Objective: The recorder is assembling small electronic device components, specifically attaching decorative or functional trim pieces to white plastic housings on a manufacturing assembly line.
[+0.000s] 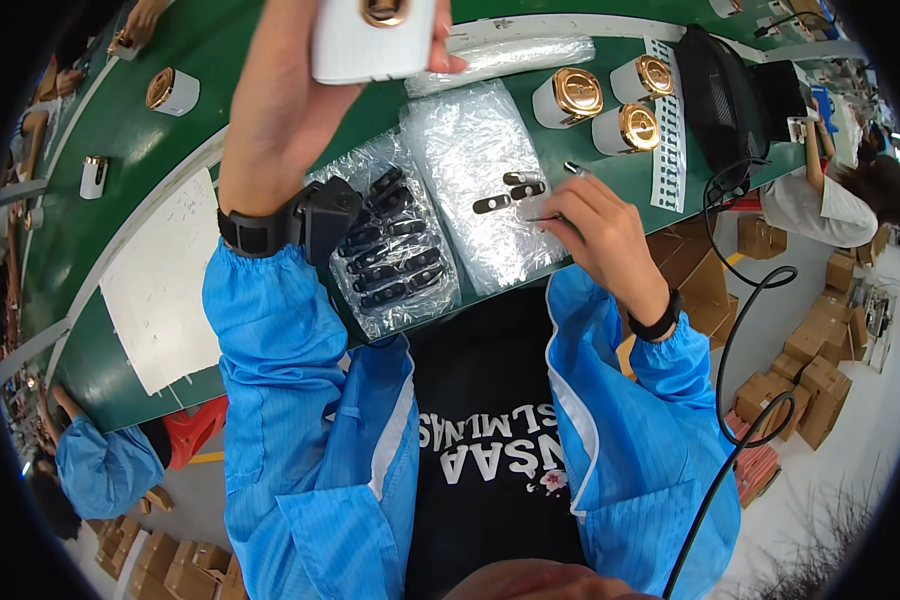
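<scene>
White-and-gold device — left hand wrapped around its sides; right hand half-curled, grip too blurred to tell

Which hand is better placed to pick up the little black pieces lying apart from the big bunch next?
Probably the right hand: its fingertips are close beside those black pieces. The left hand is farther away, holding up a white device.

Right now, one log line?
left hand: holding white device; right hand: at plastic sheeting, grip unclear; black parts: on sheeting
</scene>
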The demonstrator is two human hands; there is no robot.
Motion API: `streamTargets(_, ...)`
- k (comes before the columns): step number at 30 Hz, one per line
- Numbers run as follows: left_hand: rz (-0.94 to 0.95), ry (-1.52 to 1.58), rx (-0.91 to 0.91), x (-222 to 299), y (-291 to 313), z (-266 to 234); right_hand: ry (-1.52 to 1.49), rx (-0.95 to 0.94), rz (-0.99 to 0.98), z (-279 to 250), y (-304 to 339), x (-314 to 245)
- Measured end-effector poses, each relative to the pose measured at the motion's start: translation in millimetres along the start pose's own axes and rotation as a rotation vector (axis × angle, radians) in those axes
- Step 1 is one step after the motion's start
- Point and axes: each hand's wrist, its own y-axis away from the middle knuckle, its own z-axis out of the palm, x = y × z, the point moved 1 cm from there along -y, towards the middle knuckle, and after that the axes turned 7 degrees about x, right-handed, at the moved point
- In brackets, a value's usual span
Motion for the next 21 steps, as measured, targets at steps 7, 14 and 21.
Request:
streamTargets(7,0.005,-0.113,-0.223,-29.9,2.6,19.4,0.162,0.668,-0.168,-34.2,-35.8,-32.5)
streamTargets(14,-0.022,0.324,-0.267,-22.4,8.1,21.2,0.015,0.762,-0.248,-10.6,-71.2,-47.1)
streamTargets(21,-0.006,0.41,-0.245,-21.1,4.8,19.4,-0.309,0.721,-0.144,-4.6,-92.0,-52.4)
